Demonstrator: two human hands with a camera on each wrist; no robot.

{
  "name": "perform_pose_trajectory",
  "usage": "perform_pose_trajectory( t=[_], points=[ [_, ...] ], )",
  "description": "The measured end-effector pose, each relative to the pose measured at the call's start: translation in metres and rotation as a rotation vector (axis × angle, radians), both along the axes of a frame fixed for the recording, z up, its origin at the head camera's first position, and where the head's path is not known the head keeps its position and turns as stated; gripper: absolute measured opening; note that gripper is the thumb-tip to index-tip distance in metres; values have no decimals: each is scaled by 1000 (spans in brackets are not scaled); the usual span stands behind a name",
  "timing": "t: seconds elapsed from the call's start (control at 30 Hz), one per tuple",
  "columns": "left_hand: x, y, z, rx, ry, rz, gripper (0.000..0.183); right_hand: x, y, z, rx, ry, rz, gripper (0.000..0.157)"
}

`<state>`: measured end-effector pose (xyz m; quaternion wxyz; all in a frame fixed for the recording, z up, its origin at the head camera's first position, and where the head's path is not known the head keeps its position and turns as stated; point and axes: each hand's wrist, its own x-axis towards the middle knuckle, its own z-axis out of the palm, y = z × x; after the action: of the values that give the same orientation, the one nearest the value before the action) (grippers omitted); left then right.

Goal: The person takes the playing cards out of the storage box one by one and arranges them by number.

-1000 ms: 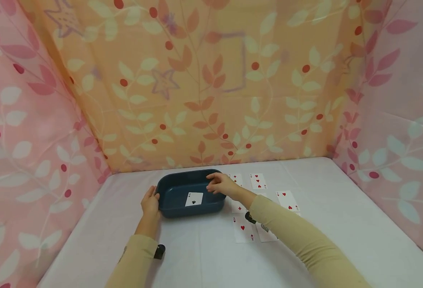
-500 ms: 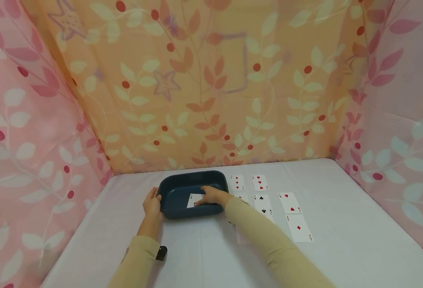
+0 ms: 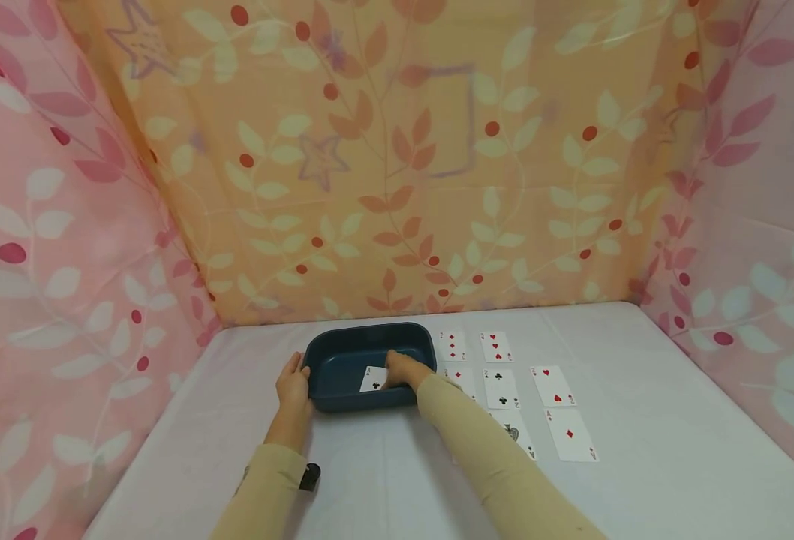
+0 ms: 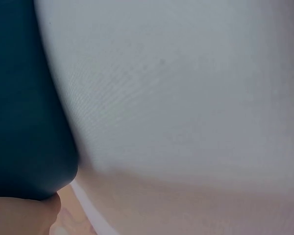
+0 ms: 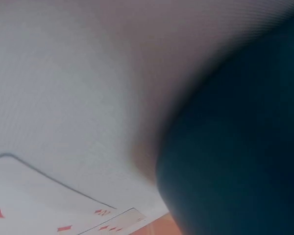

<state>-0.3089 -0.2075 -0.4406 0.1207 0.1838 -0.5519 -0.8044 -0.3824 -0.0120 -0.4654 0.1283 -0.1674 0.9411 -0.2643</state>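
A dark blue rectangular tray (image 3: pixel 370 401) rests on the white table. My left hand (image 3: pixel 292 386) grips its left end, thumb at the rim; in the left wrist view a finger (image 4: pixel 22 215) lies against the tray's wall (image 4: pixel 24 107). Inside, a playing card (image 3: pixel 372 379) with a club on it lies on the tray's floor. Reaching over the right side, my right hand (image 3: pixel 405 370) points its fingers down at that card's right edge. Its fingertips are hidden, so I cannot tell whether they pinch the card. The right wrist view shows the tray's outer wall (image 5: pixel 240 147).
Right of the tray, playing cards lie face up in columns: a three of diamonds (image 3: pixel 452 346), three of hearts (image 3: pixel 496 346), two of clubs (image 3: pixel 501 388), two of hearts (image 3: pixel 552 386) and ace of diamonds (image 3: pixel 570 433). My right sleeve (image 3: pixel 478 450) partly covers the ace of spades (image 3: pixel 513 435).
My right hand has come down from above the tray's right side to the club card, and its fingers have drawn in toward the card's edge. The left hand keeps its grip.
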Motion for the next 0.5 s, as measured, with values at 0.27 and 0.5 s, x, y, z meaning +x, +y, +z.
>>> perform_pose_trajectory(
  t=[0.27, 0.5],
  points=[
    [1, 2, -1, -7, -9, 2, 54, 14, 4, 14, -23, 52, 65, 52],
    [1, 1, 2, -26, -19, 10, 54, -3, 4, 7, -250, 10, 146, 50]
  ],
)
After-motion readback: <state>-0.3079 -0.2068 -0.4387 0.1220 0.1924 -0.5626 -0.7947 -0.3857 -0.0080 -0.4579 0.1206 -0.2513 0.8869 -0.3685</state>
